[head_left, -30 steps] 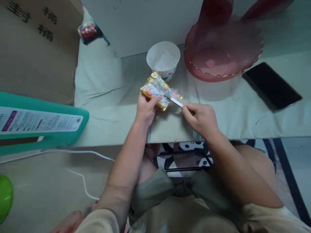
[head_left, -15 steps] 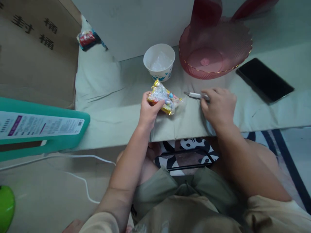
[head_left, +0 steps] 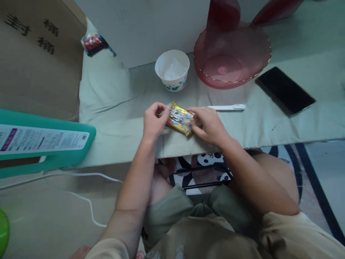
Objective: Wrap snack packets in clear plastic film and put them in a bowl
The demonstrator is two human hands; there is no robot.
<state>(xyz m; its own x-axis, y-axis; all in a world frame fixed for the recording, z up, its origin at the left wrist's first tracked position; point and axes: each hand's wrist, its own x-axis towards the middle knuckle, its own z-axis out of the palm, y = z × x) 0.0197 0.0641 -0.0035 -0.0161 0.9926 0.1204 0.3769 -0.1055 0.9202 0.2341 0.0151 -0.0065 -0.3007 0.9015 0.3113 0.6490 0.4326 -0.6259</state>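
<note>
Left hand [head_left: 153,121] and right hand [head_left: 210,125] grasp a gold packet [head_left: 180,120] over the front of the bench [head_left: 114,138].
The left pinches one end, the right holds the other; a slim white tool [head_left: 229,107] lies beside the right hand, a white cup [head_left: 172,82] stands beyond, a pink bowl [head_left: 225,82] and dark phone [head_left: 285,90] farther right.

Likely a home: cloth-covered table [head_left: 115,144], panda-print covering [head_left: 208,159] below it, scalloped pink bowl [head_left: 229,84] with gold-coloured edging, phone [head_left: 285,90] lying out. Cardboard box [head_left: 40,79] and green jug [head_left: 87,138] crowd the left side; white cable [head_left: 88,174] trails over pale floor [head_left: 48,223].
</note>
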